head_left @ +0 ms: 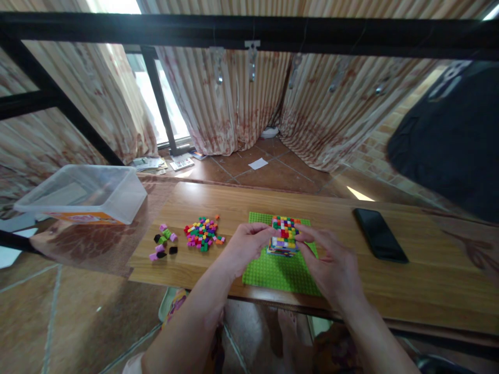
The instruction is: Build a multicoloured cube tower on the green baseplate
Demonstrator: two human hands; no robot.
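A block built of small multicoloured toy bricks stands on a green studded baseplate on the wooden bench. My left hand is closed, with thumb and forefinger at the block's upper left side. On the opposite side, the thumb and fingertips of my right hand grip the block near its top edge. Whether a loose brick is between the fingertips is too small to tell. Left of the baseplate lies a pile of small coloured bricks. Beyond it are several larger pink, black and green pieces.
A black phone lies on the right part of the wooden bench. A clear plastic bin stands to the left. A dark metal bar crosses overhead, with clips hanging from it. Dark cloth hangs at the right.
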